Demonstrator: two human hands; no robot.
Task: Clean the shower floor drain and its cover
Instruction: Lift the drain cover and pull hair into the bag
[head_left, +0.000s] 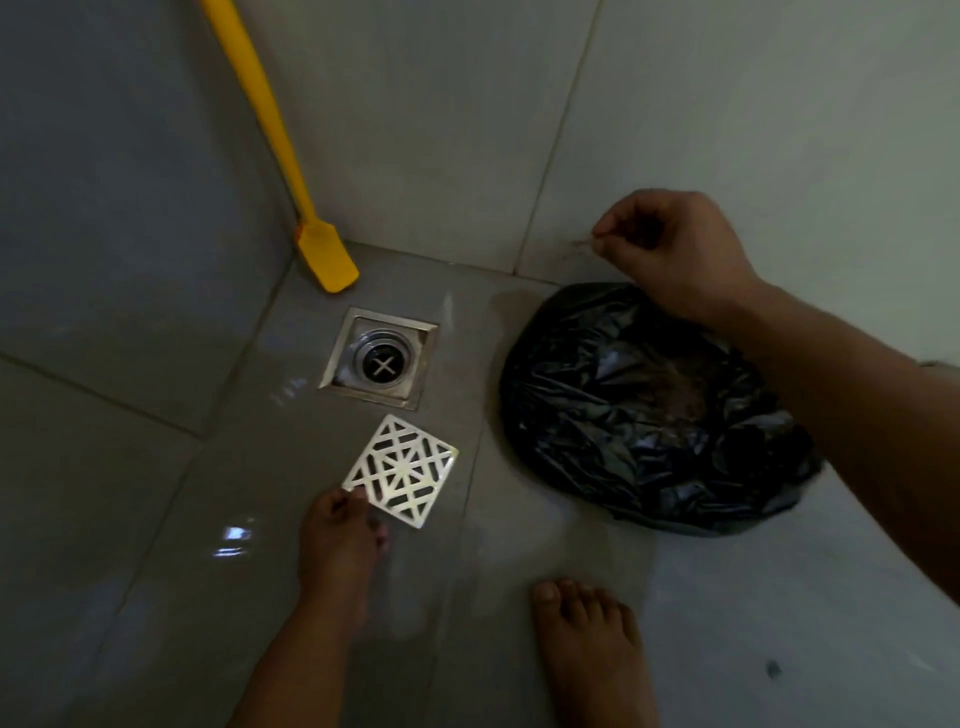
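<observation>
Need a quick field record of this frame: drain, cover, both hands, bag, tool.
drain: uncovered, round insert with a cross visible in the square recess
drain cover: off, near side of the drain, left hand pinches its near corner
right hand: above the black plastic bag, fingers pinching thin strands, likely hair
bag contents: brownish clump of debris
yellow brush handle: leans in the wall corner, flat end on the floor behind the drain
floor: wet, glossy tiles

1. A yellow long-handled brush (291, 171) leans in the tiled wall corner, head on the wet floor.
2. A crumpled black plastic bag (639, 431) lies beside a bare foot (587, 639).
</observation>
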